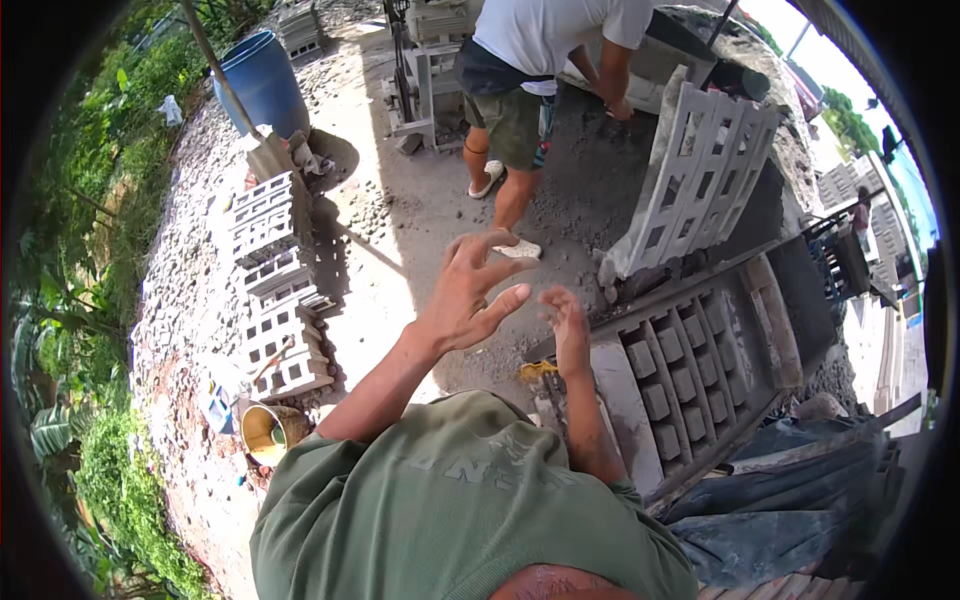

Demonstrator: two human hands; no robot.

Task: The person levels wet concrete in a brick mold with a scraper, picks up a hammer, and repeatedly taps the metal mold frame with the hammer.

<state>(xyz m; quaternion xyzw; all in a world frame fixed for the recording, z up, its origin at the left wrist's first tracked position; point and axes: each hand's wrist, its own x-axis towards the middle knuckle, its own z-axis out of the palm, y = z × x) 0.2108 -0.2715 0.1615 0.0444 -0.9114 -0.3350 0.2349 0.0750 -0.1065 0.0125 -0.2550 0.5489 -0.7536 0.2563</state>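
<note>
My left hand [474,292] is raised in front of me over the ground, its fingers apart and holding nothing. Close by on its right, my right hand [567,328] is also lifted, with loosely bent, slightly blurred fingers and nothing seen in them. Just right of that hand lies a grey concrete-block mould [737,345], with rows of block-shaped cores between its long bars. A pale flat plate [622,405] forms its near end, beside my right forearm. Something yellow [538,371] sits below and between my hands.
Ahead, a person in a white shirt [555,40] bends toward a dark trough [660,60]. A grey slotted frame [692,180] leans upright at the right. Hollow blocks [285,345] line the left, near a bucket [272,432] and blue barrel [262,85]. Dark sheeting [770,500] lies lower right.
</note>
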